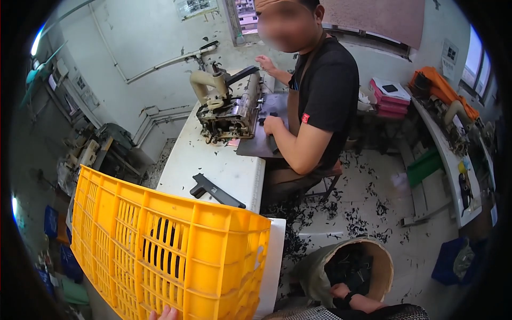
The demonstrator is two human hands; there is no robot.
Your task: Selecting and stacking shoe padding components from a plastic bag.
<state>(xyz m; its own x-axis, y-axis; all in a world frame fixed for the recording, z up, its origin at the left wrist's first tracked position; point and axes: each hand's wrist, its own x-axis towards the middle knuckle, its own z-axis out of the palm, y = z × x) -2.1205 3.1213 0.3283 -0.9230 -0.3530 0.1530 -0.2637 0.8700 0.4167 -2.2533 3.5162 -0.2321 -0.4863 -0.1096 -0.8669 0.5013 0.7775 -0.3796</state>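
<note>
Resting against the lower edge of a yellow plastic crate (208,261) with slatted walls are the fingertips of my left hand (164,313); its palm is out of view. Dark pieces show through the slats. At lower right, my right hand (340,291), with a black band at the wrist, is at the mouth of a round bin (314,277). Its fingers are curled, and whatever they hold is hidden. Black pieces (349,266) lie inside the bin. A black pistol-shaped piece (216,192) lies on the white table (178,168) beyond the crate.
Across the table, a seated person (330,90) in a black shirt works at a sewing machine (229,106). Black scraps (362,205) litter the floor. On the right stand another workbench (448,154), pink trays (389,93) and a blue container (453,261).
</note>
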